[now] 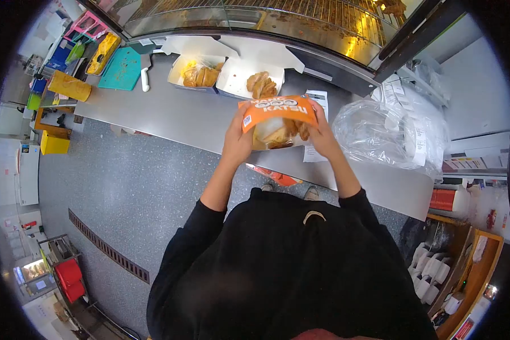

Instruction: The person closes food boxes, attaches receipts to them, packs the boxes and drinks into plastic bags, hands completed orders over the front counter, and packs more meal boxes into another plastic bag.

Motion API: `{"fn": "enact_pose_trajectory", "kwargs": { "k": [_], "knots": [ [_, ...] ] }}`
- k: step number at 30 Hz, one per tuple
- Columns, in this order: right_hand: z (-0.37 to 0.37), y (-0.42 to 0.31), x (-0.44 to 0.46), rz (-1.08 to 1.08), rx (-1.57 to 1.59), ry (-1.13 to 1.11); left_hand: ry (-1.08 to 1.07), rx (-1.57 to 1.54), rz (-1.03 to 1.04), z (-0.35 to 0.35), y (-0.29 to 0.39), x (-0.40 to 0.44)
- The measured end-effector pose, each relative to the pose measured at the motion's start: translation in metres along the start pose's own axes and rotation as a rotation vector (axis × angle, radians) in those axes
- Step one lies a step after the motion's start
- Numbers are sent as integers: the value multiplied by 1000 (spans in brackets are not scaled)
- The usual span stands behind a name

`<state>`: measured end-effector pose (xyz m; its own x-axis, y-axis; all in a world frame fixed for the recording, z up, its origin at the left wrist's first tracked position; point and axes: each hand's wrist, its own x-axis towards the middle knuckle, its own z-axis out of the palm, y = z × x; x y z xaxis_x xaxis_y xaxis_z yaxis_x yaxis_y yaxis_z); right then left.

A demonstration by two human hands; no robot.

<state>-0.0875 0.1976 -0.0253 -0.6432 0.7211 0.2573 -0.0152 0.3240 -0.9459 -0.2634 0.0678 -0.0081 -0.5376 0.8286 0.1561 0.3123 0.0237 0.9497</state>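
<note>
My left hand point(238, 137) and my right hand point(323, 135) grip opposite ends of a takeaway food box point(280, 113) with an orange band lettered KATSU. Browned fried pieces point(294, 129) and something pale show through its near side. I hold it tilted at the counter's front edge; my fingertips are partly hidden behind the band. Just beyond it stand two open cardboard boxes. The right box point(236, 75) holds fried pieces point(262, 85); the left box point(177, 85) has yellow food and fried pieces in clear wrap point(200, 75).
Clear plastic bags point(374, 136) and printed slips point(317, 99) lie on the counter point(158, 113) at right. To the left are a teal cutting board point(122, 68), a white-handled knife point(145, 79) and a yellow tray point(103, 54). A glass-fronted cabinet with wire racks point(300, 27) borders the back.
</note>
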Motion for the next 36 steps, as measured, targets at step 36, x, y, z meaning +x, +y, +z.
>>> {"fn": "enact_pose_trajectory", "kwargs": {
  "k": [36],
  "knots": [
    [5,7,2,161,-544,45,-116,406,175,5,-25,4]
  ]
}}
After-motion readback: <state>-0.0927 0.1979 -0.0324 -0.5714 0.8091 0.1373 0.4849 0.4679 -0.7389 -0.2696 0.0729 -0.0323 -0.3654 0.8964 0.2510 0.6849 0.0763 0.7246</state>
